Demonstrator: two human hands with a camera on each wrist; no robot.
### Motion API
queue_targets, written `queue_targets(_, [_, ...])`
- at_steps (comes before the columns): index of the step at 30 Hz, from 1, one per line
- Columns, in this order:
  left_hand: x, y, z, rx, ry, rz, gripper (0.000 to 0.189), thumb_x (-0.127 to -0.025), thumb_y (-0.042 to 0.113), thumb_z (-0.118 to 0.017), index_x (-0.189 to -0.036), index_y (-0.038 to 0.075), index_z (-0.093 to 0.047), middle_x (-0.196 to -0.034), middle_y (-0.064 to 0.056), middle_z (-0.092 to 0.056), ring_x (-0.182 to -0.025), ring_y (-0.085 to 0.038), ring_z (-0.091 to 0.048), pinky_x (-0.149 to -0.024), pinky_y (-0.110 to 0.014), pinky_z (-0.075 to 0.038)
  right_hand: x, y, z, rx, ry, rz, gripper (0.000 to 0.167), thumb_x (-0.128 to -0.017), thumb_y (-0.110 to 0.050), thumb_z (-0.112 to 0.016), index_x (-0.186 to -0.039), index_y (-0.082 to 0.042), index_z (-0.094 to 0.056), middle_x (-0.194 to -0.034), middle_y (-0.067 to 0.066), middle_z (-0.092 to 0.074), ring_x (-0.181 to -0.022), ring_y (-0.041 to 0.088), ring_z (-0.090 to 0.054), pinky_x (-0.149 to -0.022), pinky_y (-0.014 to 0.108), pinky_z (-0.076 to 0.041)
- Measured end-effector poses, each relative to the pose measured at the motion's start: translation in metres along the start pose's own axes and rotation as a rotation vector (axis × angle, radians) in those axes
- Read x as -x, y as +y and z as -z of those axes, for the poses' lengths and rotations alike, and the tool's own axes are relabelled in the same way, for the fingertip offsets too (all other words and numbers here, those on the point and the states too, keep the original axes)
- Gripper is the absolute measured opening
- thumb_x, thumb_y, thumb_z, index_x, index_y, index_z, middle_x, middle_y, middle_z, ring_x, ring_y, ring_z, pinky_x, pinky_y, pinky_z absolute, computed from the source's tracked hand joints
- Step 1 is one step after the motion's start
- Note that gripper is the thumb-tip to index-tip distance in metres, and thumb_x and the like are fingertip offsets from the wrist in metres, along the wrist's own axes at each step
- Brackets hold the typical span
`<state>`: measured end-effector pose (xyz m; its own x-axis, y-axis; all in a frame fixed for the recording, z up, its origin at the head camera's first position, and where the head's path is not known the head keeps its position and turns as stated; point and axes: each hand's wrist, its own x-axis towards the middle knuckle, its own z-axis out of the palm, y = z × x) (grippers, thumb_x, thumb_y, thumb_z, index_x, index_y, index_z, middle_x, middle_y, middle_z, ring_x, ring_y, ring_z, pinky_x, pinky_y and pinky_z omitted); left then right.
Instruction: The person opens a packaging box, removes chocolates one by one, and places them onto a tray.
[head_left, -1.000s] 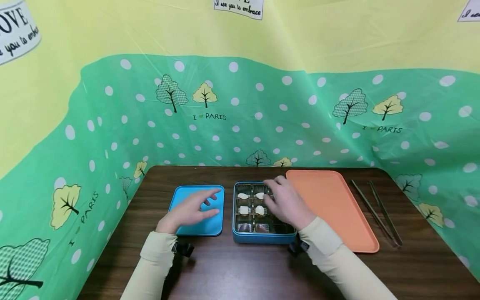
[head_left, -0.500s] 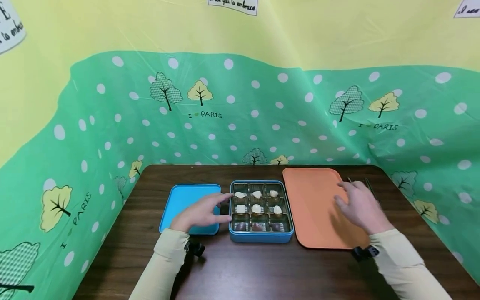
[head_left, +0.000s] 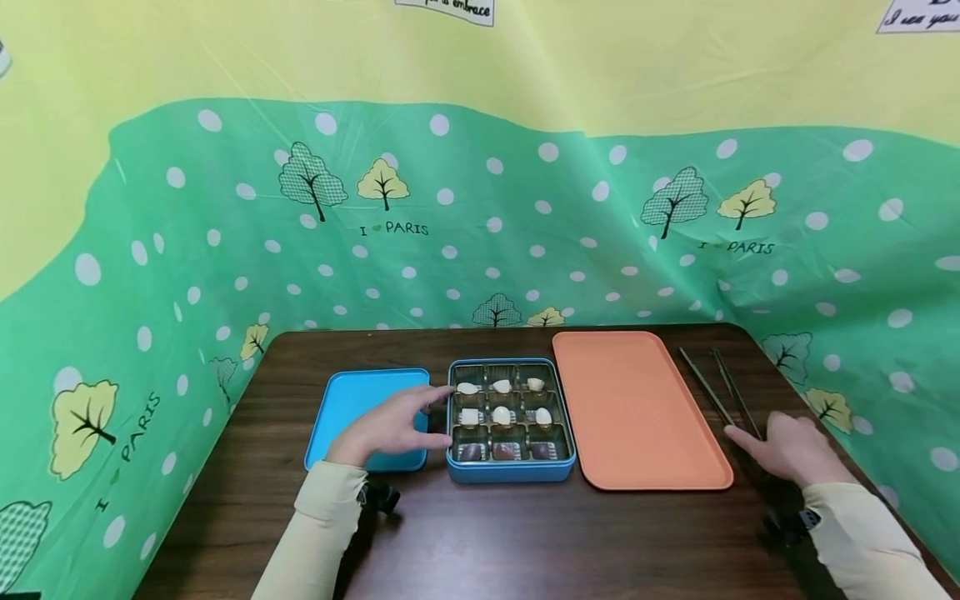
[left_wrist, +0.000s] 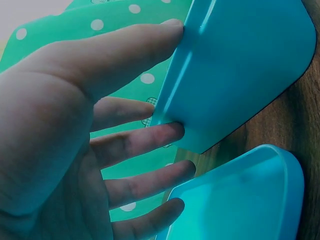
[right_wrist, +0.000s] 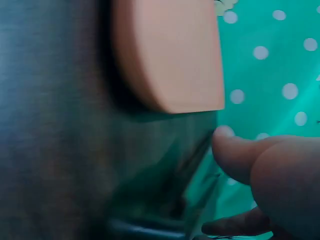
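Observation:
A blue box [head_left: 512, 473] with a dark divided insert stands at mid-table. Small white pieces [head_left: 501, 415] sit in its back and middle rows; the front row looks dark and shiny. My left hand [head_left: 386, 429] is at the box's left side, thumb and fingers spread, fingertips right at its rim; the left wrist view shows the blue wall [left_wrist: 240, 65] by the thumb. On the far right, my right hand [head_left: 798, 450] is over the near half of slim metal tongs [head_left: 705, 385]. Its thumb [right_wrist: 235, 152] and fingers are apart on either side of them.
Left of the box lies a blue lid [head_left: 367, 408], partly under my left hand. An orange tray [head_left: 637, 408] lies between the box and the tongs. A polka-dot cloth [head_left: 465, 208] hangs behind the brown table [head_left: 570, 542].
My right hand has left the box, crossed over the orange tray and come down at the tongs. My left hand has moved right from over the lid to the box's rim.

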<state>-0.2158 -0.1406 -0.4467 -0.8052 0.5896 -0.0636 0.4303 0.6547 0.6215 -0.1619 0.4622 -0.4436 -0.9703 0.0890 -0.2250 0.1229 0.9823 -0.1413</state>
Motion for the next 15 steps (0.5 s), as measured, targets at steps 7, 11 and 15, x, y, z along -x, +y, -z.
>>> queue_targets(7, [0.001,0.000,0.001,-0.006,0.002,-0.013,0.083,-0.093,0.045,-0.079,-0.161,0.013,-0.043,-0.158,-0.015,-0.050,-0.131,-0.037,-0.059,-0.108,-0.059,-0.047,-0.002,-0.001,-0.015,-0.004,-0.032,-0.017,0.106,-0.103,-0.066,-0.050,-0.123,0.036,-0.037,-0.110,0.053,-0.054,-0.099,0.065,-0.059,-0.080,0.063,-0.053])
queue_targets(11, [0.001,0.000,0.000,0.007,-0.006,-0.029,0.083,-0.094,0.043,-0.079,-0.161,0.011,-0.043,-0.158,-0.015,-0.050,-0.128,-0.037,-0.060,-0.107,-0.059,-0.047,-0.003,-0.001,-0.017,-0.008,-0.007,-0.011,0.096,-0.103,-0.060,-0.056,-0.118,0.033,-0.041,-0.102,0.049,-0.057,-0.094,0.063,-0.061,-0.077,0.064,-0.053])
queue_targets(15, [0.001,-0.001,0.000,0.007,-0.005,-0.028,0.083,-0.094,0.043,-0.079,-0.162,0.012,-0.043,-0.158,-0.015,-0.049,-0.127,-0.037,-0.061,-0.106,-0.058,-0.048,-0.006,0.000,-0.018,-0.016,0.005,-0.016,0.083,-0.103,-0.051,-0.059,-0.113,0.030,-0.044,-0.098,0.045,-0.058,-0.093,0.063,-0.061,-0.076,0.064,-0.053])
